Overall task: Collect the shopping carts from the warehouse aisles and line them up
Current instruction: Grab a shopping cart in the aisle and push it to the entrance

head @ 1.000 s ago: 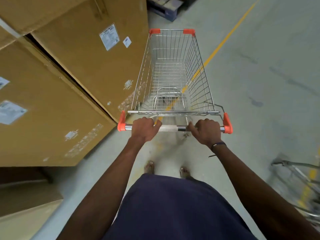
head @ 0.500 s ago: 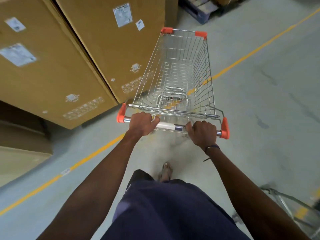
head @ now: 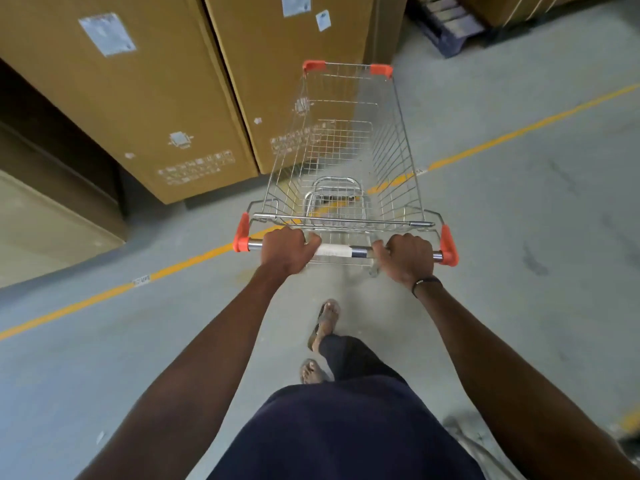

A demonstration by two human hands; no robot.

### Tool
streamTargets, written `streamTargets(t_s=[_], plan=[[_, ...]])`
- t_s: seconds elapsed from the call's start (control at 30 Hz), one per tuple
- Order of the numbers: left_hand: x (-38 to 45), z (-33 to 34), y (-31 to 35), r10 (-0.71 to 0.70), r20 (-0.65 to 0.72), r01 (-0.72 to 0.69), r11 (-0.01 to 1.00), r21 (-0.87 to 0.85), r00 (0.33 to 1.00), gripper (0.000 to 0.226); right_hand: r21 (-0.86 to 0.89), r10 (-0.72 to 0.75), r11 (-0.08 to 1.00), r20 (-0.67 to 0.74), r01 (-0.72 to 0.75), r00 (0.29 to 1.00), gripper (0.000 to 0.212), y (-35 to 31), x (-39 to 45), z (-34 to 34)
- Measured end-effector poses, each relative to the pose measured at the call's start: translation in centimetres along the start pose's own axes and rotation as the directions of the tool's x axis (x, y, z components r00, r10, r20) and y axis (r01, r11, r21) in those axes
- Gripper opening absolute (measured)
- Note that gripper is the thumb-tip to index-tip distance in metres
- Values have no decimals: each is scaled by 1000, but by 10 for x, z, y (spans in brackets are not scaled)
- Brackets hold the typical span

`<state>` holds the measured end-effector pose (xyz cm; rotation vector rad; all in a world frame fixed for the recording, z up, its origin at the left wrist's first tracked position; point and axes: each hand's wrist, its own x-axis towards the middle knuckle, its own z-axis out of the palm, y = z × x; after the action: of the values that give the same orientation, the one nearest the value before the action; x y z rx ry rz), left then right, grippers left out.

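Observation:
An empty wire shopping cart [head: 346,150] with orange corner caps stands straight ahead of me on the grey floor. Its chrome handle bar [head: 346,251] has orange ends. My left hand [head: 287,252] grips the bar left of its middle. My right hand [head: 408,258] grips it right of the middle, a dark band on that wrist. The cart's front end points at the tall cardboard boxes. A blurred part of a second cart [head: 485,448] shows at the bottom right, mostly hidden behind my right arm.
Tall cardboard boxes [head: 166,109] with labels stand close ahead and to the left. A yellow floor line [head: 519,131] runs diagonally under the cart. A blue pallet [head: 446,26] lies at the top right. Open grey floor spreads to the right.
The cart and I have swung to the left, so the boxes have shifted right and now stand ahead. The yellow line now crosses under the cart. Both hands keep their grip.

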<state>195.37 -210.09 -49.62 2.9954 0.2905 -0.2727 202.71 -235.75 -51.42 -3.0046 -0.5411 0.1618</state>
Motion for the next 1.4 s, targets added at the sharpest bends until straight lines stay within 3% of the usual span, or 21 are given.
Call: streamTargets(t_s=[0.3, 0.57, 0.67, 0.9, 1.1, 1.3, 1.4], plan=[[-112, 30, 12, -222, -5, 222, 975, -10, 975, 45, -56, -211, 975, 50, 213, 976, 65, -6, -56, 7], [-180, 44, 29, -426, -31, 427, 904, -3, 904, 53, -62, -405, 909, 104, 412, 909, 67, -15, -72, 10], [-203, 48, 40, -501, -43, 500, 865, -37, 864, 52, -55, -509, 855, 105, 516, 854, 59, -17, -73, 8], [-250, 58, 63, -626, -121, 618, 780, -103, 770, 48, 34, -677, 736, 81, 677, 732, 63, -28, -80, 13], [-285, 71, 63, -752, -99, 738, 658, -146, 651, 65, 31, -777, 625, 116, 780, 618, 67, -56, -86, 19], [-322, 72, 39, -860, -83, 840, 510, -187, 504, 60, -7, -856, 504, 135, 864, 500, 62, -113, -97, 23], [-345, 72, 19, -854, -135, 831, 521, -196, 503, 46, 12, -886, 446, 146, 895, 440, 63, -150, -102, 26]])
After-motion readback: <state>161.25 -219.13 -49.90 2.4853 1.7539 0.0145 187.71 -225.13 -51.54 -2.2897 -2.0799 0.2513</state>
